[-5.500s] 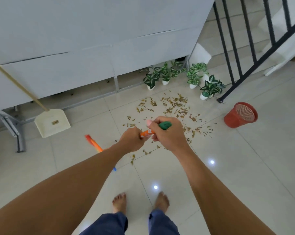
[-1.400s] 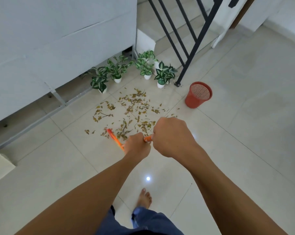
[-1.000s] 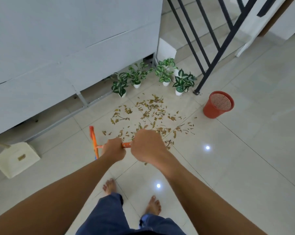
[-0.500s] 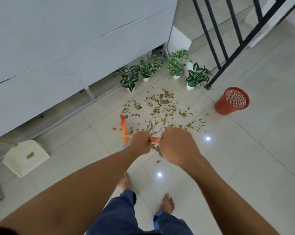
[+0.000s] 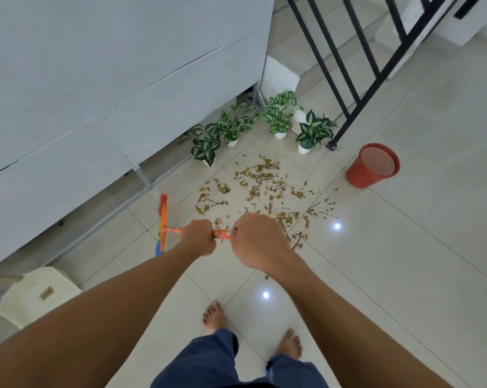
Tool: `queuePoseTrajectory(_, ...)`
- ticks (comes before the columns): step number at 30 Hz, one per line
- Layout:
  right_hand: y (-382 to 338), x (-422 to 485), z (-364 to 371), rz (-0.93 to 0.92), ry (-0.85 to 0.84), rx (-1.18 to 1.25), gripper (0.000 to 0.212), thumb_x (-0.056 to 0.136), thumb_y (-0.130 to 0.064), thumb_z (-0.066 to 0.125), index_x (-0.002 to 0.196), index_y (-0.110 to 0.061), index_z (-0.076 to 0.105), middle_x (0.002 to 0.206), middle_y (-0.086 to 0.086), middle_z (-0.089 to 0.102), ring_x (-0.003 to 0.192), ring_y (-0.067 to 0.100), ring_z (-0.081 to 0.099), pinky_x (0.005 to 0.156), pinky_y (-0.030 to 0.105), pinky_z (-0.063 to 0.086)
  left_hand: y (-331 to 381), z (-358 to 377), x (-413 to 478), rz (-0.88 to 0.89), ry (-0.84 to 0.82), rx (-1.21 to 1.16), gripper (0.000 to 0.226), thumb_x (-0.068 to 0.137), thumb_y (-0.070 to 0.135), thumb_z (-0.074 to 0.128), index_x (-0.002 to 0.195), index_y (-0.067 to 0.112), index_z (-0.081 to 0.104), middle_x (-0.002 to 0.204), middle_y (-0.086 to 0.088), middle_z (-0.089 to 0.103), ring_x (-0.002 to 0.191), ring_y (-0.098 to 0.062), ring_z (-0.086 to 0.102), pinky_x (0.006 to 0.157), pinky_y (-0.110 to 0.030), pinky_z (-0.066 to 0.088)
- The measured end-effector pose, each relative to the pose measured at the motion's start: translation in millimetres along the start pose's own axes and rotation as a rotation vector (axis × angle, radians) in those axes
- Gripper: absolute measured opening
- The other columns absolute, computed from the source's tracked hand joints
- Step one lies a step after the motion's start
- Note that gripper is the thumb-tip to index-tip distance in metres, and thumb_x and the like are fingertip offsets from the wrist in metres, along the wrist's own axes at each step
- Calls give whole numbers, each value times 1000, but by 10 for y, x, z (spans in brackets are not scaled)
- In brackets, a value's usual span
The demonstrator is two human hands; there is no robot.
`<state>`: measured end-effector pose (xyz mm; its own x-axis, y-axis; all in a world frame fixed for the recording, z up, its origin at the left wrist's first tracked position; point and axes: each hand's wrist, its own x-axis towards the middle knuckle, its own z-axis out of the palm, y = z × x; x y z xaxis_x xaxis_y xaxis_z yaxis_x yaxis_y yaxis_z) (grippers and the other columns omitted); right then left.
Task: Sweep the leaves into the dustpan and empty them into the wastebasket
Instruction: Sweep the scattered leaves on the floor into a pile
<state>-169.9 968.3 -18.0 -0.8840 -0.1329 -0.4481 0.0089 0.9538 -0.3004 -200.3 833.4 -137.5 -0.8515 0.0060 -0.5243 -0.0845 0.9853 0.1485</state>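
Both hands, left (image 5: 199, 237) and right (image 5: 255, 240), are gripping the broom (image 5: 164, 222) handle, fingers wrapped fully closed. The leaves (image 5: 264, 191) are lying scattered on the floor ahead, probably dry, light and brittle, so they should scatter easily under hard strokes. The dustpan (image 5: 35, 295) is sitting well apart, left.

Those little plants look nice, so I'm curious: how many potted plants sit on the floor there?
4, in a row along the wall's foot: leftmost plant, second plant, third plant, and rightmost plant beside the railing post. Others could hide behind their foliage.
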Motion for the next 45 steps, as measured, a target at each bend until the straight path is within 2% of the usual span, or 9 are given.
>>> queuePoseTrajectory(7, 255, -76, 268, 116, 4, -72, 22, 100, -28, 49, 83, -15, 51, 71, 0, 52, 68, 20, 57, 49, 24, 35, 293, 359, -35, 111, -72, -115, 10, 93, 9, 46, 87, 13, 52, 85, -2, 57, 81, -19, 55, 64, -26, 37)
queuePoseTrajectory(12, 557, -316, -370, 161, -40, -150, 35, 102, -38, 46, 87, -13, 66, 79, 2, 61, 66, 17, 56, 55, 26, 43, 856, 258, -80, 225, -62, -151, 8, 91, 9, 48, 88, 12, 54, 76, 1, 52, 75, -20, 54, 64, -29, 40)
queuePoseTrajectory(17, 706, -303, -694, 106, -52, -214, 29, 101, -25, 45, 91, -14, 70, 86, 3, 63, 75, 21, 62, 65, 31, 51, 1021, 110, -60, 199, 14, -149, 7, 86, 8, 53, 81, 12, 51, 71, -1, 52, 69, -22, 54, 60, -29, 41)
queuePoseTrajectory(22, 831, -93, -393, 155, -7, -166, 25, 98, -23, 50, 75, -15, 54, 75, 0, 55, 56, 13, 47, 45, 24, 27, 1092, 186, 35, 88, 21, -173, 10, 89, 8, 50, 80, 13, 50, 74, -1, 54, 72, -20, 53, 60, -28, 37)
queuePoseTrajectory(28, 1003, -200, -489, 157, 9, -203, 38, 98, -16, 53, 64, -15, 36, 66, 1, 44, 56, 16, 40, 44, 26, 23, 1499, 320, 91, 158, -56, -212, 10, 79, 10, 50, 75, 16, 57, 75, -1, 66, 70, -21, 61, 74, -38, 52)
queuePoseTrajectory(33, 1308, -219, -1070, 103, 1, -168, 30, 97, -33, 52, 77, -14, 64, 72, 0, 62, 59, 15, 52, 47, 25, 32, 1797, 45, 66, 189, 3, -244, 22, 80, 6, 48, 62, 17, 39, 62, 2, 48, 61, -19, 50, 47, -24, 29)
queuePoseTrajectory(39, 1146, 0, -1172, -61, -48, -64, 34, 100, -31, 48, 75, -12, 60, 62, -2, 51, 50, 13, 41, 47, 23, 33, 1388, -280, 183, 83, 97, -123, 19, 90, 10, 46, 72, 14, 47, 67, 3, 49, 63, -13, 50, 65, -23, 33)
queuePoseTrajectory(42, 860, 243, -794, -63, -41, 66, 33, 102, -34, 49, 84, -11, 65, 60, -3, 52, 45, 10, 41, 42, 21, 30, 940, -282, 338, 4, 58, -64, 14, 92, 9, 45, 81, 12, 53, 73, 2, 54, 64, -11, 49, 56, -16, 27)
queuePoseTrajectory(45, 621, 479, -381, -69, 24, 51, 28, 101, -29, 48, 91, -11, 66, 61, -4, 50, 48, 8, 42, 42, 21, 27, 598, -233, 528, -14, 16, -10, 14, 91, 11, 46, 90, 11, 60, 85, 0, 60, 79, -16, 57, 73, -26, 38)
